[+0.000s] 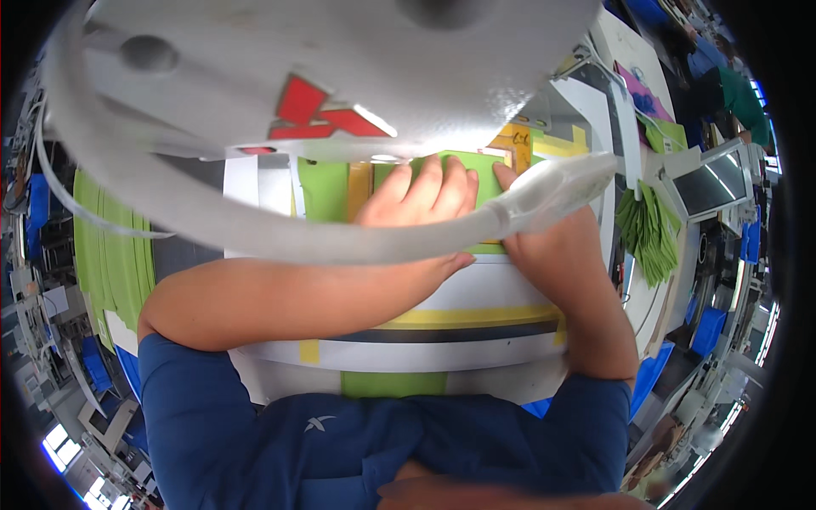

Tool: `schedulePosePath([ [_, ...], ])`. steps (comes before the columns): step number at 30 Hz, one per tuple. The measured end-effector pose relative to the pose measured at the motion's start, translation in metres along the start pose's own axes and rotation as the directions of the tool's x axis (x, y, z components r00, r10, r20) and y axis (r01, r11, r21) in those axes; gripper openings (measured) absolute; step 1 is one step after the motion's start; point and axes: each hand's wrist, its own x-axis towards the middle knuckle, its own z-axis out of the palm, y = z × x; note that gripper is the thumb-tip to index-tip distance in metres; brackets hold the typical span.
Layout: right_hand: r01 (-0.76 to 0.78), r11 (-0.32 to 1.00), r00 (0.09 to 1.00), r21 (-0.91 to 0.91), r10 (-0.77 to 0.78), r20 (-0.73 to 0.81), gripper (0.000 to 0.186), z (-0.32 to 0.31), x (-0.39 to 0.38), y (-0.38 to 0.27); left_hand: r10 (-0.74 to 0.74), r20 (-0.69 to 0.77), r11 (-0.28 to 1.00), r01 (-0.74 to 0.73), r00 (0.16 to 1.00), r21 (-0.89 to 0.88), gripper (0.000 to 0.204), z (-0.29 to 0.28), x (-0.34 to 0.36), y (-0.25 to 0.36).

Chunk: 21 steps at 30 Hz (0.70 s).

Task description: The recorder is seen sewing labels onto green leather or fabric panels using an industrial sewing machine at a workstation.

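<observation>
Fabric (323, 189), green, at the machine head's (212, 93) near edge.
Left hand (416, 202) lies flat on it, fingers slightly spread; right hand's (551, 245) hold: cannot tell. Uneven pressure could skew it.

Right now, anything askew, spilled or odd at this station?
Nothing visibly spilled or damaged. Only oddity: the pale tube crosses the view in front of both hands, partly hiding them and the green material.

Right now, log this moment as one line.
left hand: spread over green cloth | right hand: at cloth's right side, partly hidden by pale tube | ahead: white machine head
</observation>
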Motion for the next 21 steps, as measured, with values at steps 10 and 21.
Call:
schedulePosePath([
  [10, -0.09, 0.996, 0.995, -0.008, 0.09, 0.045, 0.038, -0.003, 0.005, -0.006, -0.071, 0.053, 0.994, 0.075, 0.996, -0.081, 0.075, 0.004, -0.038, -0.027],
  [21, -0.046, 0.999, 0.999, 0.014, 0.046, 0.016, 0.039, -0.003, 0.004, -0.004, -0.001, 0.107, 1.0, 0.004, 0.994, -0.031, 0.073, 0.003, -0.034, -0.034],
])
